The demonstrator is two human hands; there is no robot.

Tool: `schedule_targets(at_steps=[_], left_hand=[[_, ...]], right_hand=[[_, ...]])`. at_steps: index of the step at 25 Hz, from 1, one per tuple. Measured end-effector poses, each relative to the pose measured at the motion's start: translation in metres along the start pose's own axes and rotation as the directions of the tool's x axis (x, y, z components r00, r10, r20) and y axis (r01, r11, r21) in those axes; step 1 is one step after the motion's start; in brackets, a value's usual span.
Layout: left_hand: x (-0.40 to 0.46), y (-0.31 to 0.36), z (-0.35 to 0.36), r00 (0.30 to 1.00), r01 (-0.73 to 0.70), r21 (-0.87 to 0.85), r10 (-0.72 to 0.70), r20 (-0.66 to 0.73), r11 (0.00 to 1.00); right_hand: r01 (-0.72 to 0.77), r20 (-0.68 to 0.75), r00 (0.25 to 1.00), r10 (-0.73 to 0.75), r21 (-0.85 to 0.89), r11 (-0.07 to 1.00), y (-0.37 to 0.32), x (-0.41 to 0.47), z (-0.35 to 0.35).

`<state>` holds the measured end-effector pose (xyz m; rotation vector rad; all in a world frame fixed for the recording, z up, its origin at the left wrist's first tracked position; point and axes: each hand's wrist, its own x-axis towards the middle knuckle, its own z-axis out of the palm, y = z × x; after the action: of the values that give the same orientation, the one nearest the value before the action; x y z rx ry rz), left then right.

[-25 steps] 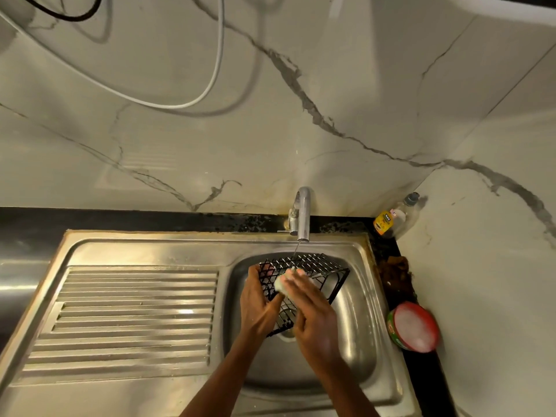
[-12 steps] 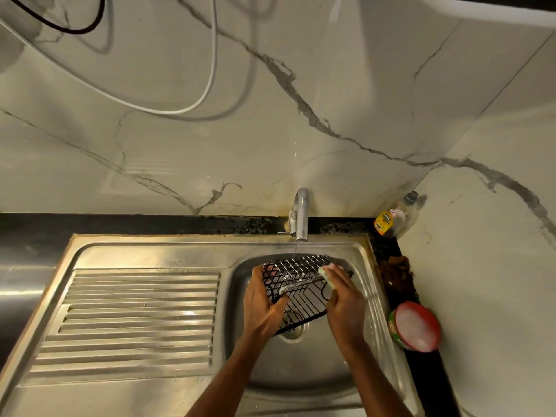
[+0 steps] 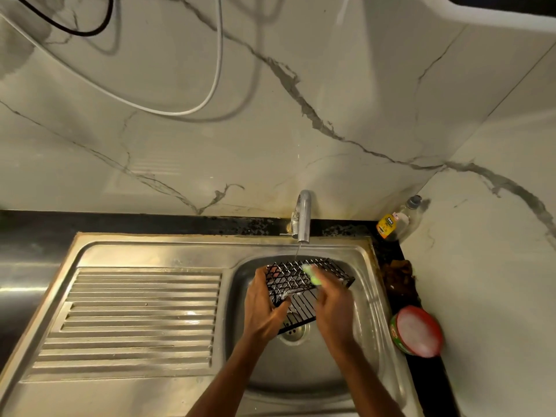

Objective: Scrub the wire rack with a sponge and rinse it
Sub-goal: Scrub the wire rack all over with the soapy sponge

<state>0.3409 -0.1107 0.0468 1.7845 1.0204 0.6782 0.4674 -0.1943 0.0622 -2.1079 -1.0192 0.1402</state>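
step: scrubbing, judging by the suds on the wires and the sponge pressed on; rinse not yet done as its own pass.
rack: black wire rack with a grid base and raised sides (image 3: 296, 284), held tilted over the steel sink basin (image 3: 370, 314), far end up under the tap, near end low over the drain (image 3: 293, 331).
left hand: left hand (image 3: 264, 308) grips the rack's left edge, thumb hooked over onto the grid, fingers curled round the side and mostly hidden behind it.
right hand: right hand (image 3: 332, 308) holds a pale green sponge (image 3: 311, 273) against the rack's upper right part; fingers wrapped on the sponge, motion-blurred, so exact finger placement unclear.
water: chrome tap (image 3: 303, 216) runs a thin stream that lands on the rack's far edge, just beside the sponge.
rack condition: white foam patch on the grid near the left thumb; wires look wet and glossy. Can't tell whether any grime remains; wires too thin at this view.
next move (judgement): work the sponge across remaining wires and sides, likely flip the rack for the underside, then drop the sponge and turn the rack under the stream until foam clears. Left grip has to hold against scrub pressure; wet soapy wire could slip.
nearby: ribbed steel drainboard (image 3: 135, 314) to the left; yellow-labelled clear bottle (image 3: 394, 222) in the corner; round red-rimmed tub with white contents (image 3: 418, 331) on the dark tabletop (image 3: 433, 383) right of the sink.
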Motion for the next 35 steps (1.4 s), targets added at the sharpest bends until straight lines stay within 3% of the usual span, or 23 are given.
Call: schedule_targets(at_steps=[3,4,6,8,9,13,18,19,23,25,28,30,33,35], left_hand=[[0.002,-0.003,0.002,0.999,-0.039,0.014,0.039,0.011,0.999],[0.001,-0.003,0.002,0.999,-0.034,0.023,0.033,0.022,0.999],[-0.002,-0.005,0.002,0.999,-0.024,0.043,0.022,0.044,0.999],[-0.005,-0.006,0.002,0.998,-0.032,0.042,0.03,0.046,0.999],[-0.004,-0.005,0.003,0.998,-0.038,0.033,0.037,0.043,0.999],[0.003,-0.002,0.003,0.998,-0.06,0.006,0.06,0.03,0.998],[-0.004,-0.01,0.002,0.997,-0.058,0.073,0.053,0.059,0.996],[-0.003,-0.01,0.003,0.996,-0.066,0.07,0.062,0.06,0.995],[0.003,-0.007,0.003,0.994,-0.102,0.032,0.101,0.049,0.994],[0.002,-0.007,0.003,0.995,-0.082,0.034,0.08,0.058,0.996],[-0.005,-0.012,0.005,0.991,-0.1,0.068,0.093,0.095,0.993],[-0.003,-0.013,0.008,0.991,-0.089,0.052,0.083,0.107,0.995],[0.003,-0.012,0.007,0.993,-0.092,-0.009,0.092,0.067,0.996],[0.003,-0.012,0.004,0.995,-0.084,-0.011,0.085,0.061,0.996]], right_hand=[[0.316,0.091,0.943,-0.319,0.052,0.947,-0.026,-0.017,0.004],[0.307,0.084,0.947,-0.309,0.036,0.951,-0.015,-0.01,0.0],[0.09,0.017,0.996,-0.09,-0.015,0.996,0.019,0.006,-0.009],[-0.088,-0.036,0.995,0.088,0.002,0.996,0.024,0.011,-0.014],[-0.071,-0.02,0.997,0.071,0.013,0.997,0.011,0.007,-0.01],[0.239,0.093,0.964,-0.249,0.108,0.965,-0.027,-0.009,0.001],[-0.132,-0.042,0.99,0.133,0.022,0.991,0.022,0.024,-0.009],[-0.116,-0.031,0.993,0.116,0.029,0.993,0.008,0.019,-0.004],[0.173,0.062,0.981,-0.184,0.151,0.973,-0.037,-0.004,0.001],[0.114,0.026,0.993,-0.117,0.108,0.988,-0.013,0.012,-0.005],[-0.137,-0.041,0.99,0.138,0.042,0.99,0.012,0.033,-0.009],[-0.094,-0.012,0.995,0.095,0.056,0.994,-0.015,0.022,0.0],[0.132,0.09,0.985,-0.146,0.145,0.981,-0.044,0.002,0.003],[0.119,0.087,0.988,-0.131,0.127,0.985,-0.026,0.014,-0.002]])
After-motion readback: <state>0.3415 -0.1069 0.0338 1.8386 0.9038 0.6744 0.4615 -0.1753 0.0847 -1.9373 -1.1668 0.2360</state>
